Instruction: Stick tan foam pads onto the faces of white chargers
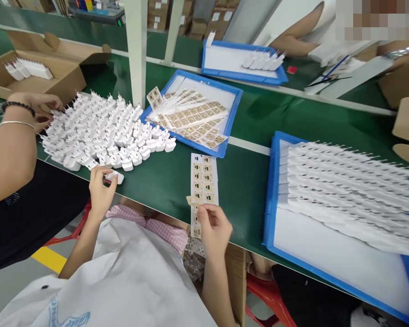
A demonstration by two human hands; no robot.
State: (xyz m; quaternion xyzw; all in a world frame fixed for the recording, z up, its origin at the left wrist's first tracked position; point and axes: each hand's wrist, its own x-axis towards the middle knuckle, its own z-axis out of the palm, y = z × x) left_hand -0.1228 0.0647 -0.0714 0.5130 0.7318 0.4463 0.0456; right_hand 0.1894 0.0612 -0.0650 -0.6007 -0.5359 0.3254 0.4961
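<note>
A white plug (117, 177) was pinched by the left hand (101, 188) near the edge of the bench (163, 181), just beside a heap of plugs (98, 127). The right hand (215, 227) pinched a tan sticker (192, 200) over a sticker sheet (202, 177); beyond lay a blue tray (235, 104) holding more sheets (196, 112).

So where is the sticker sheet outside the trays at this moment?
In the head view, the sticker sheet lies centrally on the green table, just nearer than the blue sticker tray, its near end partly behind the right hand.
</note>
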